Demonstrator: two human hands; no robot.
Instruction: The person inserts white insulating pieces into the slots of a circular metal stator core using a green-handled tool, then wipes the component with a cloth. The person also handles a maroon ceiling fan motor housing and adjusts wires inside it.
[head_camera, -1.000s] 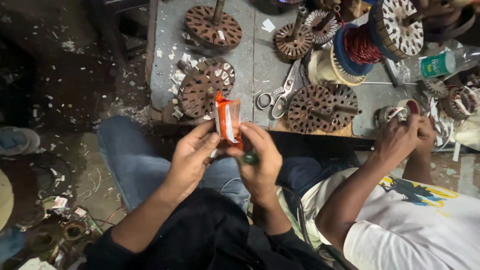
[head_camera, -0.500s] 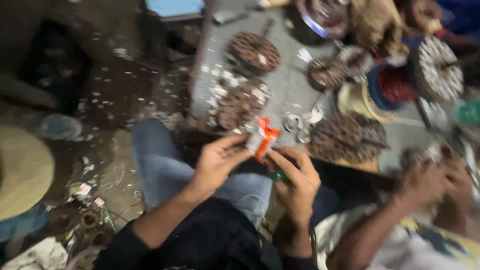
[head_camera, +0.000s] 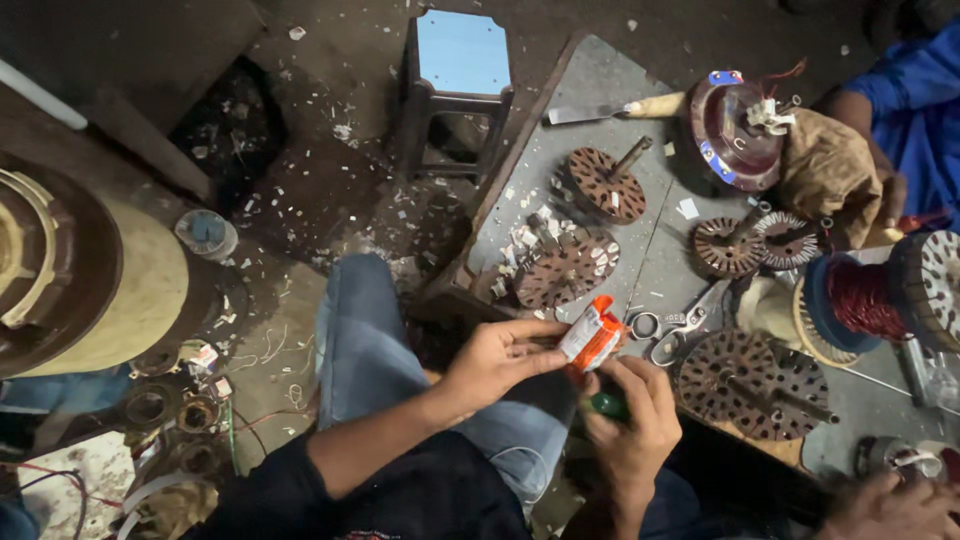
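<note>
- Left hand (head_camera: 497, 362) pinching orange packet (head_camera: 592, 336) above table's (head_camera: 655, 265) near edge.
- Right hand (head_camera: 630, 420) clenched on green tool (head_camera: 607, 405), touching packet.
- Likely to drop packet among rotors (head_camera: 565, 270) if pinch loosens.

One head-worn view looks steeply down, close over the lap and low worktable (head_camera: 640, 270).

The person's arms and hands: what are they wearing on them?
Both hands, left and right, are bare: no gloves, and no rings or watch that I can make out. The forearms are uncovered; a dark sleeve is pushed up near the left elbow.
</note>
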